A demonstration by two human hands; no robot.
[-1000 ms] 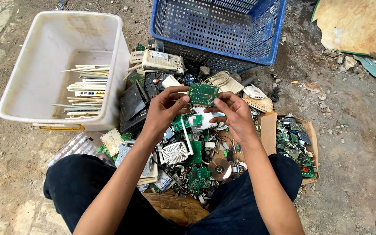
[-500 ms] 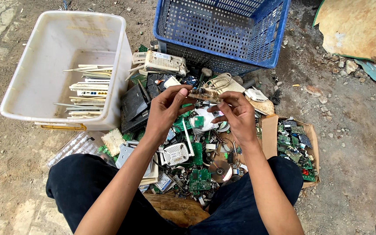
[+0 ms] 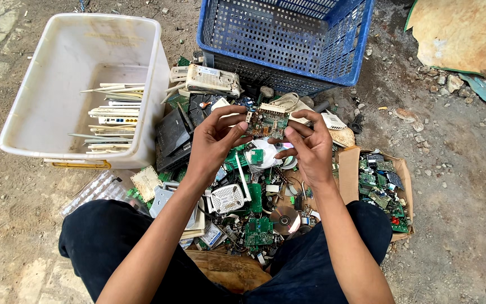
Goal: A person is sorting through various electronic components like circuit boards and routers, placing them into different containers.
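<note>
a: item left? white bin (image 3: 46,121), flat panels stacked inside.
b: centre: left hand (image 3: 214,141) and right hand (image 3: 309,147), fingers closed on a green circuit board (image 3: 267,121) between them, above the scrap pile (image 3: 243,197).
a: right? blue crate (image 3: 288,39).

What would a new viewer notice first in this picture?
First, the green circuit board held up at centre between the left hand and right hand. Below lies a pile of electronic scrap; a white bin stands left, a blue crate behind.
</note>
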